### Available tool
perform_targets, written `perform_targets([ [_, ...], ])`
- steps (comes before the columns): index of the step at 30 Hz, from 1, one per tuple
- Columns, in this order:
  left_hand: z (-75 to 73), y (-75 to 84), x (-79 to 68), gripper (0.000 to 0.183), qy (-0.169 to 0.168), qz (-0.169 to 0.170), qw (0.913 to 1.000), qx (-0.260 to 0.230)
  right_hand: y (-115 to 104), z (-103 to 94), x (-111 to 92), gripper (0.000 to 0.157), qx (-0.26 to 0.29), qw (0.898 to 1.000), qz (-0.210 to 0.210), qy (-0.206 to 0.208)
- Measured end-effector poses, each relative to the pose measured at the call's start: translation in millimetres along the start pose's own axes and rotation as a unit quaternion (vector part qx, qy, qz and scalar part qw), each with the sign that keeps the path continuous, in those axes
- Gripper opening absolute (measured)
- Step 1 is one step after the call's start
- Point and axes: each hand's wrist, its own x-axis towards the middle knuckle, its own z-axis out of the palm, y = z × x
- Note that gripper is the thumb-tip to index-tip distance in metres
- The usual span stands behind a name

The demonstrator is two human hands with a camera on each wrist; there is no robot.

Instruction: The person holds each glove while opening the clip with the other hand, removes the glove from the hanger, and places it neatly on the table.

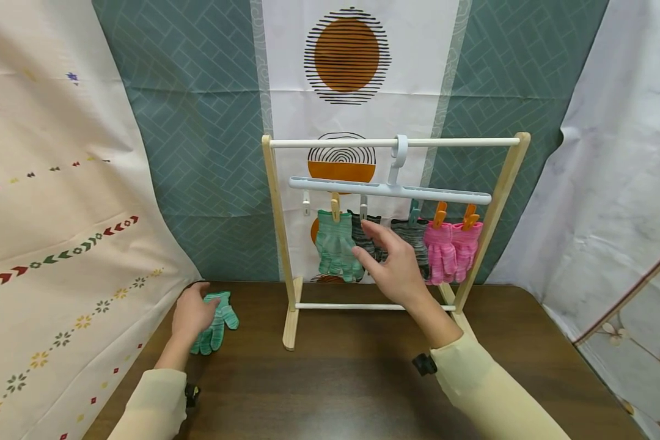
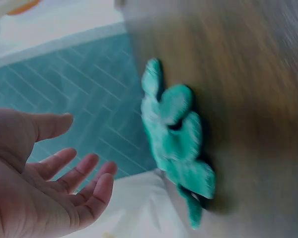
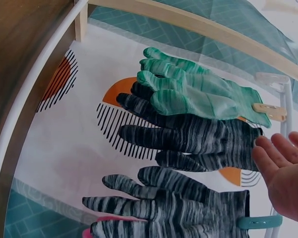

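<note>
My left hand [image 1: 194,311] hovers over a green knit glove [image 1: 217,324] lying at the table's left side. In the left wrist view its fingers are spread, apart from that glove. My right hand [image 1: 393,266] reaches up before the hanging gloves, thumb and fingers parted with nothing between them. Nearest its fingertips is a black-and-grey striped glove [image 3: 203,139], hung by a grey clip [image 1: 363,206]. Left of it a green glove [image 1: 332,241] hangs from a yellow clip [image 1: 335,208]. Another black-and-grey glove [image 1: 415,235] and two pink gloves [image 1: 441,247] hang to the right.
A wooden rack [image 1: 278,214] with white rods stands on the brown table [image 1: 330,379]. From its top rod hangs a pale blue hanger [image 1: 390,189] carrying the clips. One white clip [image 1: 306,203] at its left end holds nothing. Patterned cloths [image 1: 198,153] surround the table.
</note>
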Motion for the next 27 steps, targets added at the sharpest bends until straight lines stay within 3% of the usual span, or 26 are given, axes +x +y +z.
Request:
perform_targets([
  [9,-3.4,36.8,-18.5,0.054,0.029,0.057,0.9973,-0.037,-4.9,5.7,8.9,0.056,0.017,0.999,0.023,-0.015],
  [16,-8.7,65.8,-30.8,0.056,0.022,0.087,0.9935,-0.070,-5.6,9.8,14.2,0.058,0.019,0.999,0.035,-0.017],
  [27,-6.7,91.9,-46.3,0.054,0.022,0.121,0.9873,-0.101,-2.8,16.8,19.1,0.062,0.029,0.997,0.057,-0.032],
])
